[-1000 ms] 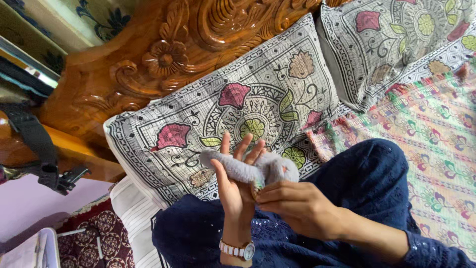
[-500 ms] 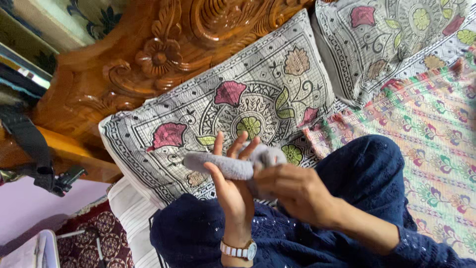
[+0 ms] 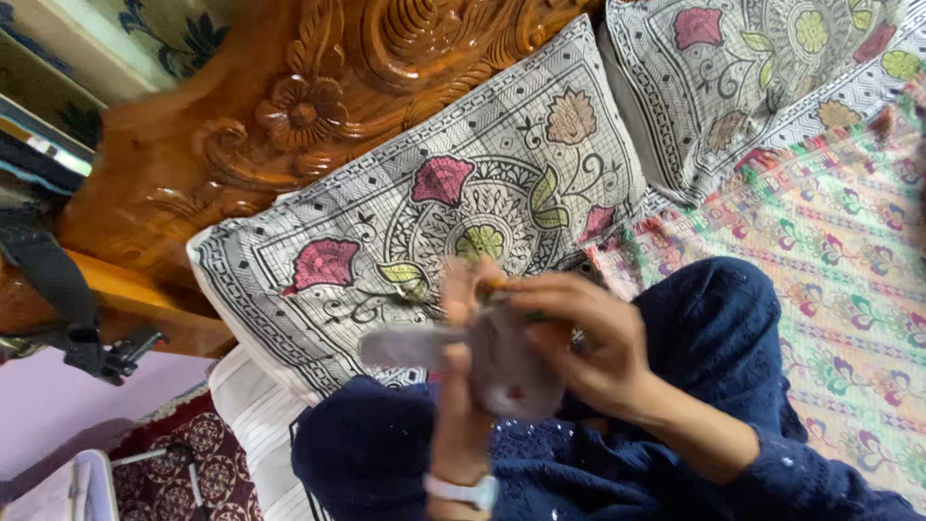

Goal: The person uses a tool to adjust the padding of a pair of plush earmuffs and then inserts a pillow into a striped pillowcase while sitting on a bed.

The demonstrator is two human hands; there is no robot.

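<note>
Grey sock (image 3: 502, 362) gripped between left hand (image 3: 461, 386), right hand (image 3: 579, 338).

— Where are the hands?

— Both above the lap (image 3: 386, 453). The left hand (image 3: 461, 333) stands upright, a watch at its wrist.

— And the right hand (image 3: 579, 338)?

— Just beside the left, touching it, fingers (image 3: 540, 289) curled in a pinch at the left fingertips. Both blurred.
</note>
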